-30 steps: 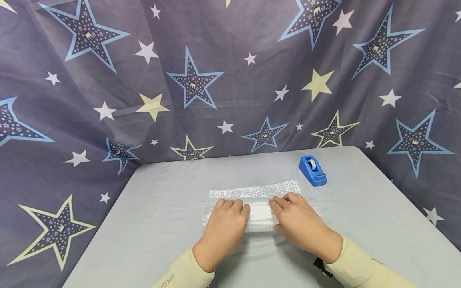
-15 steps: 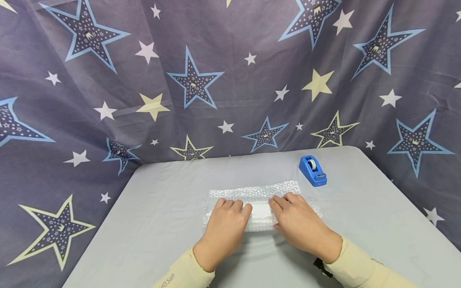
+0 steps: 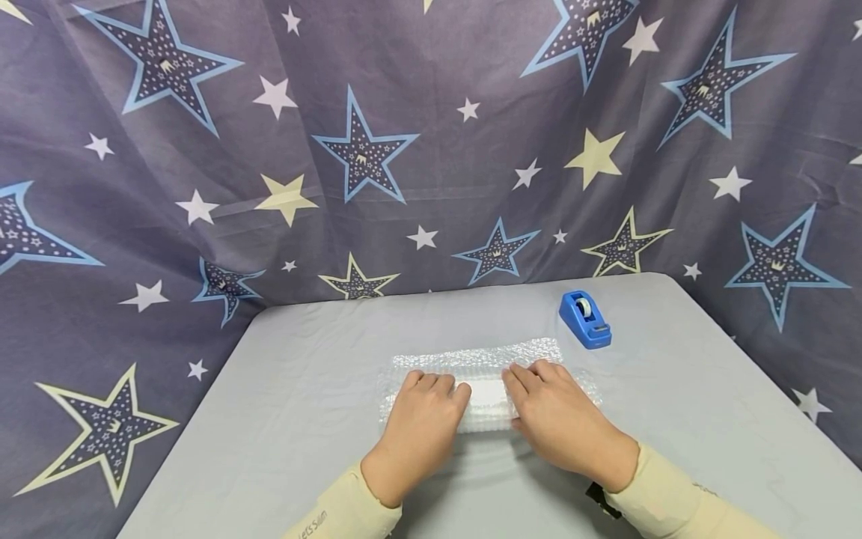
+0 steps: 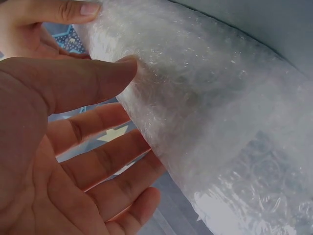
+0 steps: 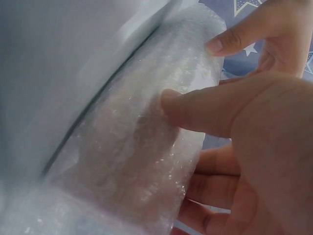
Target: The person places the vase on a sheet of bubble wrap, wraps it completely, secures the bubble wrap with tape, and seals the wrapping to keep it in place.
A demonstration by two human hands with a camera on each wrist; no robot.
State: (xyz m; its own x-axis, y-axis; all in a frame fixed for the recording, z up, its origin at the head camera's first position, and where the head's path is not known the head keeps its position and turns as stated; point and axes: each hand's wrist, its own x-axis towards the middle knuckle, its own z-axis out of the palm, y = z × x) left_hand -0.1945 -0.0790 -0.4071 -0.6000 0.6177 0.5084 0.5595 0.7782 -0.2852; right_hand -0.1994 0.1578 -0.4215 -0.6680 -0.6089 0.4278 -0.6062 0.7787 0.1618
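A bundle of clear bubble wrap (image 3: 485, 355) lies on the table, with a flat strip of the sheet reaching out behind it. Something white (image 3: 488, 392) shows through between the hands; its kind is hidden by the wrap. My left hand (image 3: 420, 419) grips the left part of the bundle, the thumb (image 4: 98, 83) on the near side and the fingers over the top. On the right part, my right hand (image 3: 566, 419) holds it likewise, with its thumb (image 5: 200, 110) pressed against the bubble wrap (image 5: 132, 147).
A blue tape dispenser (image 3: 584, 320) with a roll of tape stands behind and to the right of the bundle. The grey-covered table (image 3: 303, 389) ends at a star-patterned curtain (image 3: 431, 150) at the back and sides.
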